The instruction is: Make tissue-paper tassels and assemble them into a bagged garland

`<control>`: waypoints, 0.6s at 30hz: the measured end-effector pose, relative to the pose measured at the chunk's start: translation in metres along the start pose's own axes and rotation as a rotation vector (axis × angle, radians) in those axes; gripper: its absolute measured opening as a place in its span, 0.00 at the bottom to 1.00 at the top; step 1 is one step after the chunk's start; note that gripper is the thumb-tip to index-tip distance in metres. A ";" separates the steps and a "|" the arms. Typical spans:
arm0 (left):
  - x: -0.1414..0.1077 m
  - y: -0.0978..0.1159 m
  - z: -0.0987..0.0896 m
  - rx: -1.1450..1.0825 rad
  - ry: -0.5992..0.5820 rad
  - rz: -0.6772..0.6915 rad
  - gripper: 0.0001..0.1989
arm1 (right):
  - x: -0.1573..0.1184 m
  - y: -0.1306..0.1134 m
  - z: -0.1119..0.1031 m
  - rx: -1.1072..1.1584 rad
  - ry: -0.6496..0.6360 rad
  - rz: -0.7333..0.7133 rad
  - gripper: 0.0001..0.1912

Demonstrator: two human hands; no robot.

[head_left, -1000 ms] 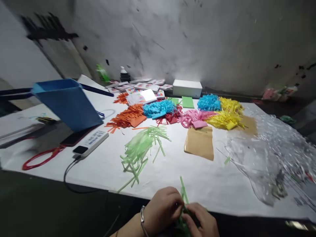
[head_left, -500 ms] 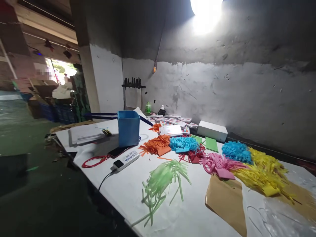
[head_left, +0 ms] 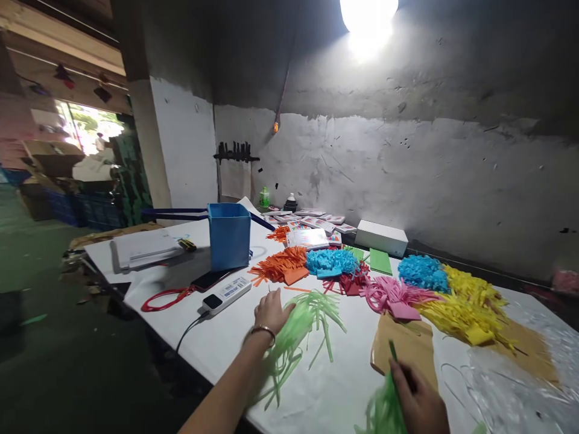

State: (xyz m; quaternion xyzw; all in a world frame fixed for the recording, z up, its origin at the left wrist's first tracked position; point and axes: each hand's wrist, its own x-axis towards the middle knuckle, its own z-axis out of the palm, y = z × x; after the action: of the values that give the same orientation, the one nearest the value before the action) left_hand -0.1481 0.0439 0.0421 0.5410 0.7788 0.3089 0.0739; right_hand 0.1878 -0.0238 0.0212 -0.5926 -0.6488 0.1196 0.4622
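My left hand [head_left: 271, 313], with a bracelet at its wrist, rests at the left edge of a loose bundle of pale green paper strips [head_left: 305, 325] on the table. Its thumb is apart from the fingers and reaches over the strips. At the lower right my right hand [head_left: 418, 395] is closed around a green paper tassel [head_left: 386, 407]. The tassel's strips hang to the left of the hand, and a thin dark green end sticks up above the fingers. Behind the right hand lies a brown paper sheet [head_left: 398, 340].
Orange [head_left: 280, 263], blue [head_left: 332, 262], pink [head_left: 393, 295] and yellow [head_left: 465, 316] tassels lie across the table. A blue bin [head_left: 230, 238] and a white device [head_left: 226, 295] with a cable stand left. Clear plastic [head_left: 506, 386] covers the right corner; a white box [head_left: 381, 237] is near the wall.
Both my hands have come into view from below, the left onto the pale green strips, the right holding a green tassel. The camera view has turned slightly right.
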 end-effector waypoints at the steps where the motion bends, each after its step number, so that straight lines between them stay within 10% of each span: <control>1: 0.011 -0.006 0.000 0.041 -0.062 -0.025 0.17 | 0.019 0.003 0.006 -0.001 0.006 -0.030 0.20; 6: -0.002 -0.009 0.011 0.000 -0.200 0.205 0.10 | 0.052 -0.004 0.042 -0.183 0.349 -0.359 0.32; 12: -0.096 0.029 0.015 -0.131 -0.161 1.144 0.14 | -0.014 -0.049 0.041 -0.261 -0.024 -0.847 0.20; 18: -0.142 0.033 0.043 -0.153 -0.078 1.071 0.11 | -0.073 -0.002 0.010 -0.330 0.165 -0.880 0.18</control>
State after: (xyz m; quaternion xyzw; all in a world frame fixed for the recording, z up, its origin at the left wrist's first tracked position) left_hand -0.0458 -0.0576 -0.0046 0.8664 0.3661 0.3387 -0.0258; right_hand 0.1695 -0.0840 -0.0165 -0.3343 -0.8095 -0.2396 0.4189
